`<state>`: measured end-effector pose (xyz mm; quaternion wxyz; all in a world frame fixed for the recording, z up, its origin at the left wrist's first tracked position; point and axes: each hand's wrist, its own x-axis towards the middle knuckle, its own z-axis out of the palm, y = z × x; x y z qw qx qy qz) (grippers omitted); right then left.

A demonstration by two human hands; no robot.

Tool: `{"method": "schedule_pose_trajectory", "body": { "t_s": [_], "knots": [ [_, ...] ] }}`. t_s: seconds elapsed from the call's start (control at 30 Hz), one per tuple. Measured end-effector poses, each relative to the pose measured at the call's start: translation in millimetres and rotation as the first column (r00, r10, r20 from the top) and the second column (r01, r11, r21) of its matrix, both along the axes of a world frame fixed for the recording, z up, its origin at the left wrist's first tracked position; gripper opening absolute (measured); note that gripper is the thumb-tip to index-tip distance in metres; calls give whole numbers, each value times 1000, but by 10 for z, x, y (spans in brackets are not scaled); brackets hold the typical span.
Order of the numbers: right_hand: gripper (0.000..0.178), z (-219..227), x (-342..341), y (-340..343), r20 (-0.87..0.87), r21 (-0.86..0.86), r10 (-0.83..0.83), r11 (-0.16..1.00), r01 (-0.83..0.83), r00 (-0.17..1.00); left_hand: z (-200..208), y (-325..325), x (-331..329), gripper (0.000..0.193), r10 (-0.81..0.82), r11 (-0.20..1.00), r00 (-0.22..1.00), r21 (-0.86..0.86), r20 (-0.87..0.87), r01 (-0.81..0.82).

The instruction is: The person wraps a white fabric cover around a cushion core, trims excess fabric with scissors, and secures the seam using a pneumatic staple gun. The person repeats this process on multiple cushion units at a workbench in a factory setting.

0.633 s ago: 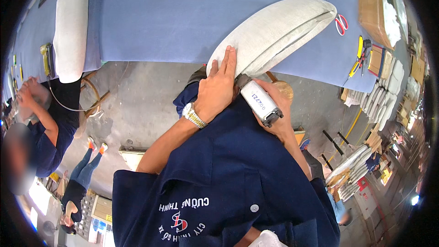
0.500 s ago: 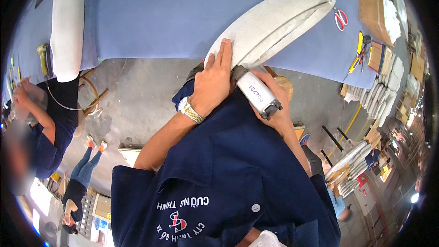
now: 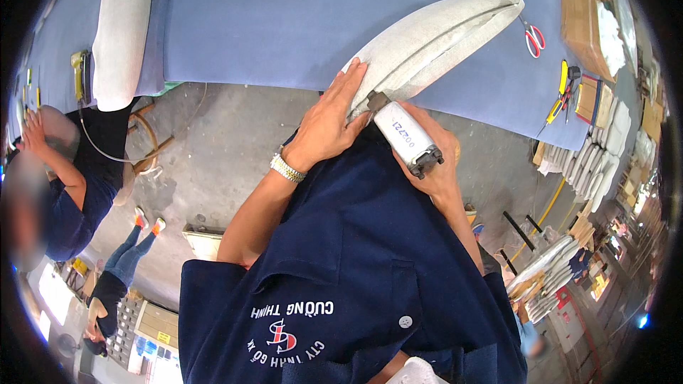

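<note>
A long, curved pad (image 3: 420, 35) covered in light grey fabric lies on the blue table, its far end tapering to the right and a seam-like fold running along it. At its near end my left hand (image 3: 324, 128) rests with outstretched fingers along the fabric edge, the thumb apart and close to the tool's nose. My right hand (image 3: 437, 167) is closed around a white-bodied staple gun (image 3: 403, 134), whose dark nose meets the pad's near end beside my left thumb. The tool's handle and most of my right fingers are hidden.
Red-handled scissors (image 3: 533, 41) and yellow-handled tools (image 3: 558, 96) lie on the blue table (image 3: 249, 21) at right, near a cardboard box (image 3: 587, 28). Stacked pads (image 3: 601, 153) stand beyond. At left are another pad (image 3: 122, 35), a yellow-green air tool (image 3: 78, 75) and a seated co-worker (image 3: 64, 192).
My left hand has shifted slightly on the pad's near end, its thumb now showing beside the staple gun's nose. The staple gun has moved slightly right and down in the picture. The view has shifted.
</note>
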<state>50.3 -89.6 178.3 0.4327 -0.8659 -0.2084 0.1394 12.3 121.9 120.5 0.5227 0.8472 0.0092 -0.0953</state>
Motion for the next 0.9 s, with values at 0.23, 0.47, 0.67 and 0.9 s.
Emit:
{"method": "schedule_pose_trajectory", "body": {
  "t_s": [0.23, 0.47, 0.67, 0.9],
  "knots": [
    [61, -103, -9, -70, 22, 87, 82, 993, -84, 996, 53, -83, -26, 85, 65, 998, 998, 16, -5, -65],
    [54, 121, 60, 66, -305, -40, 19, 999, -33, 952, -54, -181, -100, 85, 110, 989, 991, 92, 71, -116],
    [55, 180, 107, 142, -265, -48, 24, 998, -38, 964, -9, -106, -25, 88, 155, 987, 988, 38, 21, -156],
    [58, 38, -48, 45, -82, 5, 31, 1000, -30, 996, -104, -130, -84, 87, 149, 984, 982, 79, 115, -158]
  ]
}}
